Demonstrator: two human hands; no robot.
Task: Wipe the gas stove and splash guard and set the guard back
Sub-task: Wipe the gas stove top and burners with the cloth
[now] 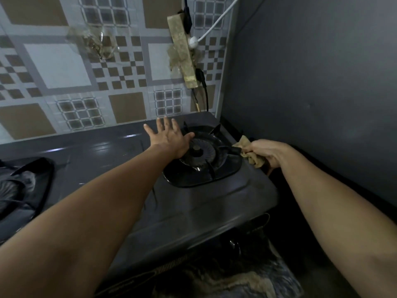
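wiping judged under way, not finished. tan cloth (250, 154) bunched in right hand (265, 152), fingers curled round it, pressed at right edge of gas stove (193, 203) beside right burner grate (204, 157). left hand (169, 137) spread flat, fingers straight, laid on stove top behind grate. grey panel (311, 82) standing at right taken for splash guard, apparently upright; whether wiped or seated cannot be told. grate prongs obstruct cloth. second burner (21, 183) far left. grimy power strip (182, 52) and cables on tiled wall (64, 72).
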